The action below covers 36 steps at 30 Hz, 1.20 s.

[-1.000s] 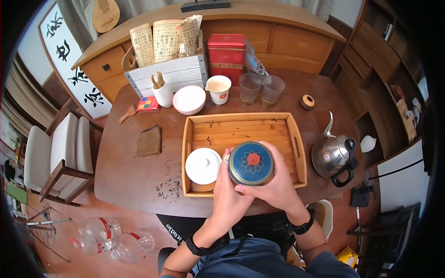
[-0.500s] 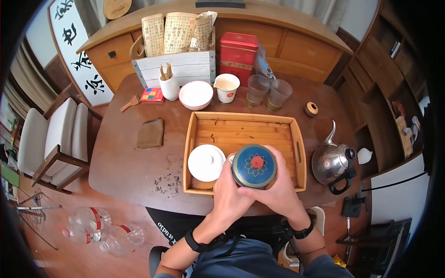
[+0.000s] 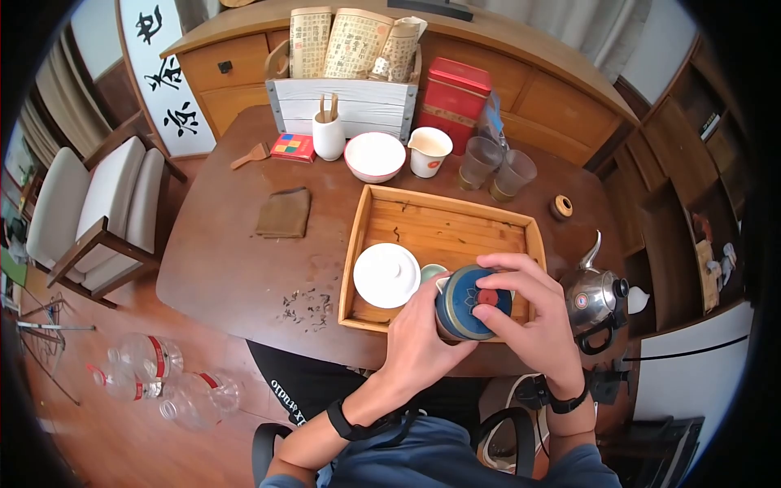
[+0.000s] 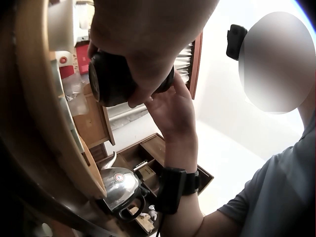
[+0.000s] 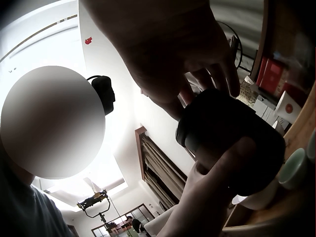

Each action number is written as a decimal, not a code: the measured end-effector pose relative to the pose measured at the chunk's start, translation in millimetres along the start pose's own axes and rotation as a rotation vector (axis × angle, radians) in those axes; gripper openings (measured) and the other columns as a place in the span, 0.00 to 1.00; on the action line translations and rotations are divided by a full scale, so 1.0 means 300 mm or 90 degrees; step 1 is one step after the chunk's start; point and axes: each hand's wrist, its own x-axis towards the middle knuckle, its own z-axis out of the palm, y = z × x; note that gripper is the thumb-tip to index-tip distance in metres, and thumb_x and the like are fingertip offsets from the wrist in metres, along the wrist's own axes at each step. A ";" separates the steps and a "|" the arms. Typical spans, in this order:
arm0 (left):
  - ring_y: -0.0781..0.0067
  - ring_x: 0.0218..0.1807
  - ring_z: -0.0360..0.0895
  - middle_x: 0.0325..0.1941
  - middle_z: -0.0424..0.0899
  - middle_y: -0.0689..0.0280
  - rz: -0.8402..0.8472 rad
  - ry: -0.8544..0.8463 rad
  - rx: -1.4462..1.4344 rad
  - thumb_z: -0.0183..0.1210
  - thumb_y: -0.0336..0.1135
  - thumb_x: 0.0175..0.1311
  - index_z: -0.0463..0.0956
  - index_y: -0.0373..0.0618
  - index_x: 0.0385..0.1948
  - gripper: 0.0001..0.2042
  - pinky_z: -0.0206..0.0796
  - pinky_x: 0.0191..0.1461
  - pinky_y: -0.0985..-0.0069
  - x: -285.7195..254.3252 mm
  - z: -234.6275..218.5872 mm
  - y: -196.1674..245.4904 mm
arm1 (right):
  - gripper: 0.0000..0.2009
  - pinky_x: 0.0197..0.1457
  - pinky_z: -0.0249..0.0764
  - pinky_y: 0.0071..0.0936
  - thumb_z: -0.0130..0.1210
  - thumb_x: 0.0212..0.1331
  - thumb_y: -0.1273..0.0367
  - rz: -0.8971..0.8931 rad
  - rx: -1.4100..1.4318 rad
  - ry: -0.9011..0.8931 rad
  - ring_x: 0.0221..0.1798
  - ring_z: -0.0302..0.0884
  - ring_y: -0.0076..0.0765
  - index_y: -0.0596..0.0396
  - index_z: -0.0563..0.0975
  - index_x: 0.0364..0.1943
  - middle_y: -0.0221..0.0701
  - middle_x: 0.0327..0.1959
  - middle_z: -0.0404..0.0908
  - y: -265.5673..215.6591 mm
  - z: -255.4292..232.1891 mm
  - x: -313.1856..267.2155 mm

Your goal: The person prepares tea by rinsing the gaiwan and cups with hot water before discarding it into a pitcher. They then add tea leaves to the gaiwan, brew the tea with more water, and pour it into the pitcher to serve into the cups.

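Note:
A dark blue tea canister (image 3: 460, 319) is held tilted over the front right of the wooden tray (image 3: 346, 301). Its lid (image 3: 462, 293) carries a gold petal pattern and a red centre. My left hand (image 3: 423, 333) grips the canister's body from the left. Thumb and fingertips of my right hand (image 3: 538, 317) pinch the lid around its red centre. From the right wrist view the canister (image 5: 237, 143) looks nearly black against the light, the right fingers at its top end. A white lidded bowl (image 3: 386, 275) stands left of the canister, with a pale green cup (image 3: 433, 272) partly hidden between them.
Right of the tray stands a steel kettle (image 3: 592, 301). Behind it are a white bowl (image 3: 374, 156), a spouted pitcher (image 3: 429, 153), two clear glasses (image 3: 512, 176) and a red tin (image 3: 455, 98). A folded brown cloth (image 3: 284, 213) and scattered tea leaves (image 3: 306, 309) lie on the left.
The right hand has moved from the canister's side up onto its lid. The canister has tilted, and the left hand keeps its hold. The head view has shifted, bringing the green cup into sight.

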 end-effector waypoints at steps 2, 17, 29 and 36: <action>0.48 0.61 0.84 0.61 0.84 0.51 0.002 -0.004 -0.007 0.83 0.37 0.47 0.67 0.41 0.68 0.44 0.77 0.63 0.59 -0.003 -0.007 -0.004 | 0.15 0.63 0.81 0.35 0.74 0.58 0.74 -0.001 0.003 -0.007 0.60 0.86 0.45 0.60 0.85 0.49 0.42 0.60 0.84 0.001 0.005 0.001; 0.43 0.66 0.80 0.65 0.80 0.50 0.001 0.005 0.000 0.82 0.33 0.45 0.64 0.43 0.69 0.46 0.75 0.66 0.56 -0.014 -0.041 -0.016 | 0.14 0.65 0.80 0.37 0.69 0.63 0.75 -0.004 0.038 -0.063 0.63 0.85 0.46 0.61 0.84 0.52 0.43 0.64 0.83 -0.011 0.031 0.023; 0.43 0.67 0.78 0.67 0.79 0.49 0.075 0.024 0.017 0.77 0.29 0.44 0.67 0.40 0.69 0.43 0.73 0.69 0.57 0.021 0.015 0.014 | 0.44 0.62 0.80 0.38 0.82 0.46 0.64 0.067 -0.131 -0.130 0.61 0.81 0.50 0.53 0.72 0.71 0.41 0.71 0.73 -0.048 -0.019 0.014; 0.42 0.67 0.77 0.67 0.78 0.47 0.137 0.060 0.004 0.72 0.25 0.45 0.67 0.36 0.68 0.41 0.72 0.68 0.57 0.073 0.092 0.034 | 0.49 0.55 0.78 0.35 0.84 0.40 0.66 0.122 -0.151 -0.103 0.54 0.80 0.48 0.52 0.71 0.73 0.40 0.62 0.78 -0.033 -0.067 0.037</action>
